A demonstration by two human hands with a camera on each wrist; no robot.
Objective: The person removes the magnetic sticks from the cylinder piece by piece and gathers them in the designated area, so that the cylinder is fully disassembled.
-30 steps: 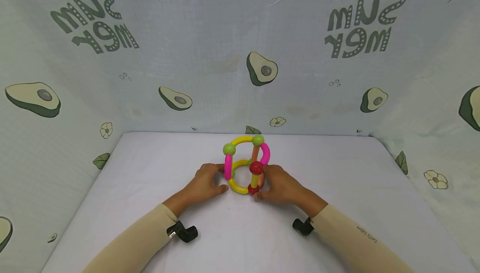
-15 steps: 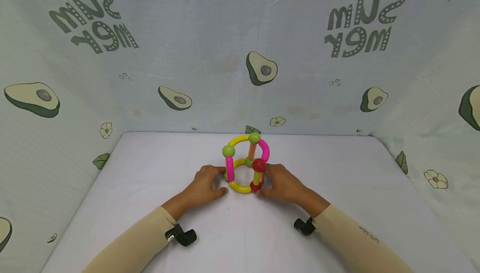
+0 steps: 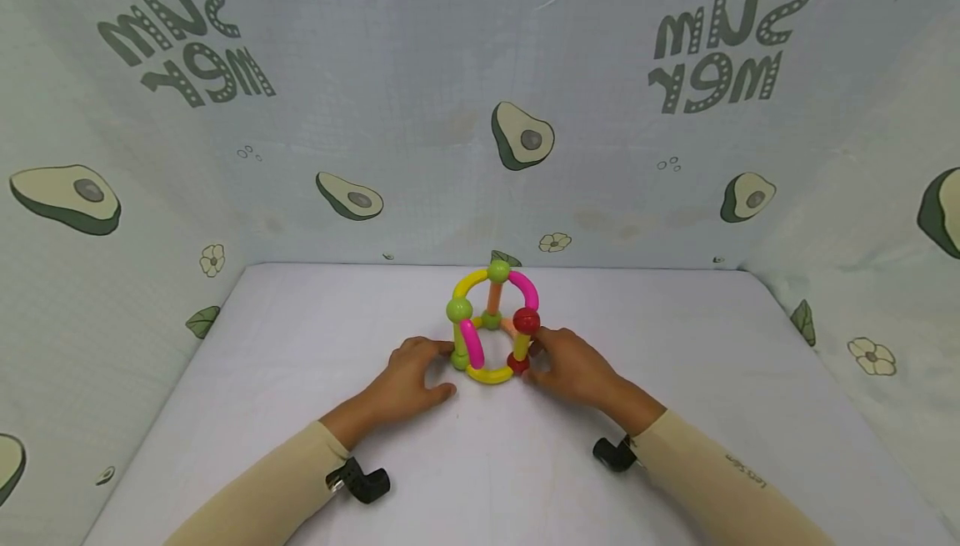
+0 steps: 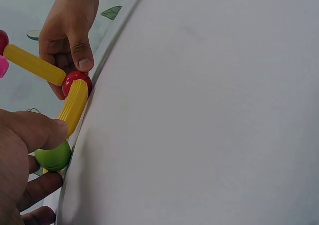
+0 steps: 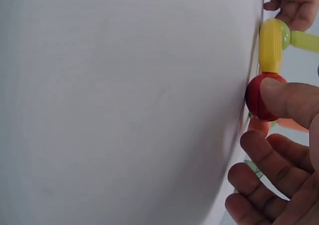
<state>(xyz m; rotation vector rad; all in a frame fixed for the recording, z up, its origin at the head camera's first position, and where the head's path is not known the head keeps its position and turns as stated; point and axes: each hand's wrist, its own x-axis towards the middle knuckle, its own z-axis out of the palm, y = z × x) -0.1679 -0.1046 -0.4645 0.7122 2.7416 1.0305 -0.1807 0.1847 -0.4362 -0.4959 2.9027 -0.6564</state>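
Observation:
A ring-shaped frame of magnetic balls and sticks stands upright on the white tabletop, with yellow and pink curved sticks on top. A pink curved stick hangs slanting from the upper green ball; whether its lower end touches the base is unclear. My left hand has its fingers at the lower green ball, its thumb apart from the frame in the head view. My right hand pinches the lower red ball, thumb in front, fingers behind. Another red ball tops the yellow upright.
The white table spreads around the frame. A printed avocado curtain closes off the back and sides. Each wrist carries a small black camera.
The frame has turned in place: its red balls at the front have shifted right, the rear green balls left. The right hand moved slightly right with it; the left hand barely moved.

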